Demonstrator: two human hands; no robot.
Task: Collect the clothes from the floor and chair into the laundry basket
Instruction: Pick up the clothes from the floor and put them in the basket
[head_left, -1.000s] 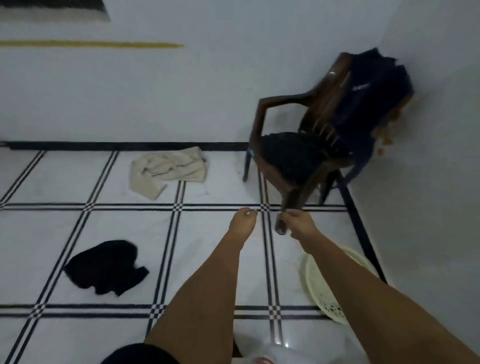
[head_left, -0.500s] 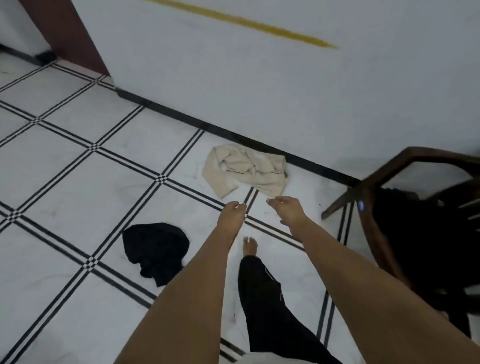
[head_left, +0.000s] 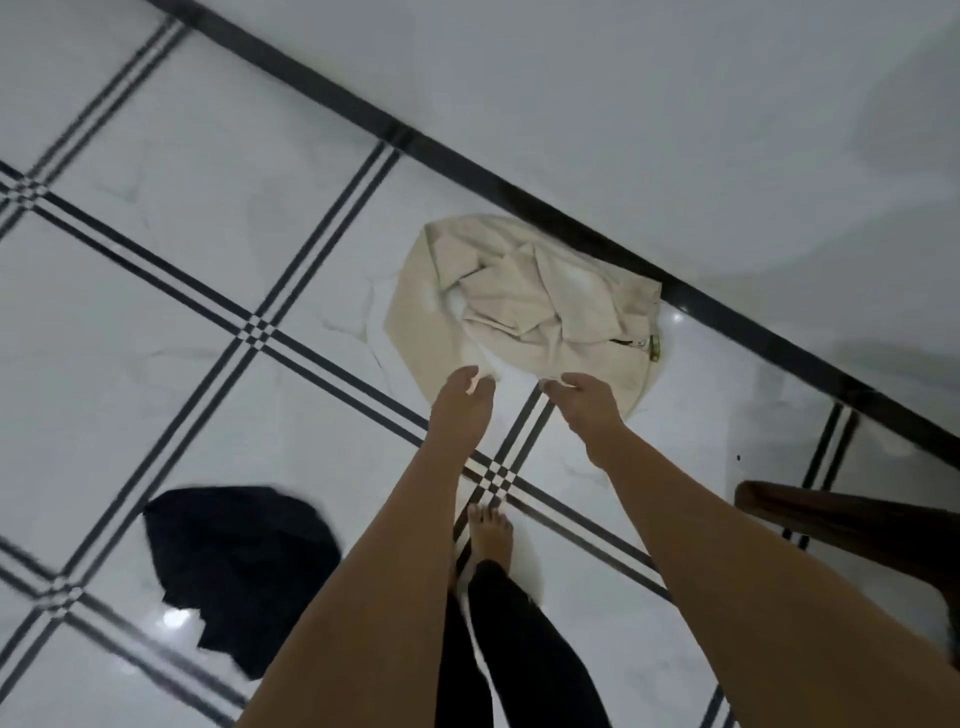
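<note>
A crumpled beige garment (head_left: 524, 306) lies on the white tiled floor close to the wall's black skirting. My left hand (head_left: 460, 402) and my right hand (head_left: 587, 402) are both stretched out at its near edge, fingers loosely apart, holding nothing. A black garment (head_left: 234, 566) lies on the floor at the lower left, beside my left forearm. The laundry basket is out of view.
A brown chair's arm (head_left: 852, 525) juts in at the right edge. My bare foot (head_left: 491, 535) and black trouser leg stand between my forearms. The white wall (head_left: 675, 104) with black skirting runs diagonally across the top.
The view has swung left and down from the chair to the floor. The beige garment now lies right under my hands, and both hands have come close to it.
</note>
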